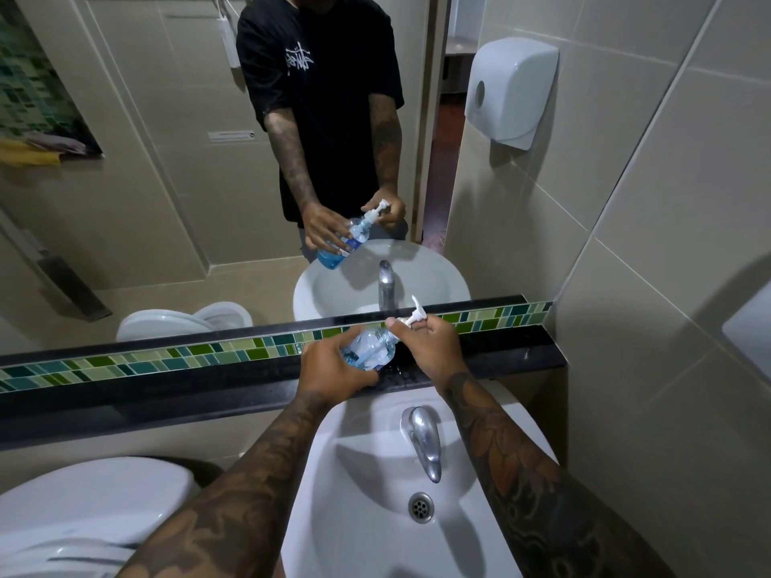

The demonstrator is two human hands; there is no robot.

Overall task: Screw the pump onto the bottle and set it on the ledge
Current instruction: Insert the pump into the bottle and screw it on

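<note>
A clear bottle (371, 348) holding blue liquid lies tilted in my left hand (333, 365), just above the black ledge (187, 390). My right hand (429, 344) grips the white pump (417, 315) at the bottle's neck, with the nozzle pointing up and left. My fingers hide the collar, so I cannot tell how far it sits on the neck. The mirror shows both hands on the bottle and pump from the other side.
A white sink (354, 515) with a chrome tap (425, 444) is directly below my hands. A toilet (83, 506) sits at the lower left. A white paper dispenser (511, 89) hangs on the right wall. A green mosaic strip (167, 358) backs the ledge.
</note>
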